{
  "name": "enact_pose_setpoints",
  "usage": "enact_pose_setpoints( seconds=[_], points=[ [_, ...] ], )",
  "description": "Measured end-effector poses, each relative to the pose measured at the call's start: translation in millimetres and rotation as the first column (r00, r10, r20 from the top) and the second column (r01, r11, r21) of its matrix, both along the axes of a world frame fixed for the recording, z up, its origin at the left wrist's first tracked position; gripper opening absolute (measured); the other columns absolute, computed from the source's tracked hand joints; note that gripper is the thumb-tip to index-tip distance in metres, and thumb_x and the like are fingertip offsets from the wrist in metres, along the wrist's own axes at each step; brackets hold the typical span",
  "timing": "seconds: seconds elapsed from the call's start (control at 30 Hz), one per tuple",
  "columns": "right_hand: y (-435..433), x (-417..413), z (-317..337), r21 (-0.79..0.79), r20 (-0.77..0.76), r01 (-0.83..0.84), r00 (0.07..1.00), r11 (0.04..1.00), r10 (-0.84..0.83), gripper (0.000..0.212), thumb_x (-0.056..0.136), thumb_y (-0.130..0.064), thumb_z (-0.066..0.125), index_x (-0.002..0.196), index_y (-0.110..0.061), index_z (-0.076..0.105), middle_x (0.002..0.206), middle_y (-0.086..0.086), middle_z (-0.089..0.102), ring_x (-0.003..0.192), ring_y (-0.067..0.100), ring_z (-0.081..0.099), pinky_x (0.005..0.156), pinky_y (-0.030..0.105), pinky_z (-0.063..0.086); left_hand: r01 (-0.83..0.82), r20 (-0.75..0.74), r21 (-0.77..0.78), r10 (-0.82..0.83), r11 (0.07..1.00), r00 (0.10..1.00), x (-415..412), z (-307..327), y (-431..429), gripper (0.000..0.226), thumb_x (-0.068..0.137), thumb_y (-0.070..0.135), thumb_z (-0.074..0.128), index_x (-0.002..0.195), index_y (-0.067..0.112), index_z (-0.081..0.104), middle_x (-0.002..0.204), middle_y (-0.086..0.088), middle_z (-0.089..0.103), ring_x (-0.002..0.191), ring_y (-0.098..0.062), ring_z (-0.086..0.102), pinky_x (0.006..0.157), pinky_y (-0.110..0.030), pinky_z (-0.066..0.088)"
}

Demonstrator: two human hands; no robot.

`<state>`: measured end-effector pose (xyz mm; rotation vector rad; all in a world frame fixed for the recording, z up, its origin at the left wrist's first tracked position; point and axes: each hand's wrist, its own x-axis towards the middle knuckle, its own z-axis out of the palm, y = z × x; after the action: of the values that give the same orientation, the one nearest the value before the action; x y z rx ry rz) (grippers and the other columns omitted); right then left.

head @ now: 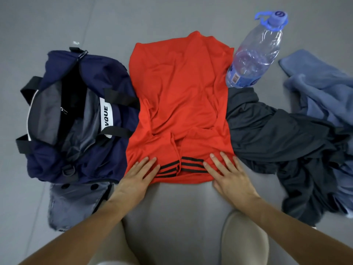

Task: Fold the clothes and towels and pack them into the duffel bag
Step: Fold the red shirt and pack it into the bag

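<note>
Fingers [227, 161] straight and spread, left hand [136, 178] and right hand [229, 176] pressing flat on near hem. Red T-shirt [181, 92], black-striped sleeves folded inward, on floor [172, 16]. Beside it, left: navy duffel bag [107, 165], unzipped, grey lining showing. Beyond, right: water bottle [256, 54].

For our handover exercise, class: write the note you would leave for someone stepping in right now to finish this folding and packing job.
Left hand: open, flat on the near edge of the red shirt.
Right hand: open, flat on the same edge.
The shirt lies between the open navy duffel bag, left, and the black garment, right; the blue towel is beyond that.
Done: sleeves folded in.
Left: finish the shirt, fold the garment and towel, pack everything; nothing seen packed.
</note>
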<state>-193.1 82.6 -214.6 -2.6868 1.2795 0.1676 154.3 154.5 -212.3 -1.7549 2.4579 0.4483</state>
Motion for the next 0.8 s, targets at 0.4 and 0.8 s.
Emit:
enact_pose_setpoints(
  seconds=[0.4, 0.8],
  points=[
    [72, -53, 54, 0.22, 0.18, -0.185, 0.973, 0.958, 0.146, 0.032, 0.059, -0.028, 0.054, 0.087, -0.03, 0.069, 0.087, -0.012, 0.066, 0.073, 0.015, 0.058, 0.07, 0.026, 0.043, 0.125, -0.089, 0.132, -0.114, 0.983, 0.989, -4, 68, 57, 0.049, 0.063, 0.027, 0.038, 0.108, 0.037, 0.052, 0.081, 0.021, 0.067, 0.056, -0.004, 0.062, 0.04, -0.022, 0.041],
    [-66, 14, 108, 0.258, 0.303, 0.238, 0.9, 0.936, -0.312, 0.023, 0.084, -0.02, 0.05, 0.1, -0.022, 0.067, 0.081, -0.001, 0.069, 0.075, 0.026, 0.067, 0.066, 0.034, 0.051, -0.382, -0.417, 0.096, 0.385, 0.919, 0.824, 24, 119, -82, 0.039, 0.077, 0.009, 0.06, 0.105, 0.034, 0.069, 0.088, 0.027, 0.069, 0.081, 0.01, 0.062, 0.074, -0.016, 0.047]
  ],
)
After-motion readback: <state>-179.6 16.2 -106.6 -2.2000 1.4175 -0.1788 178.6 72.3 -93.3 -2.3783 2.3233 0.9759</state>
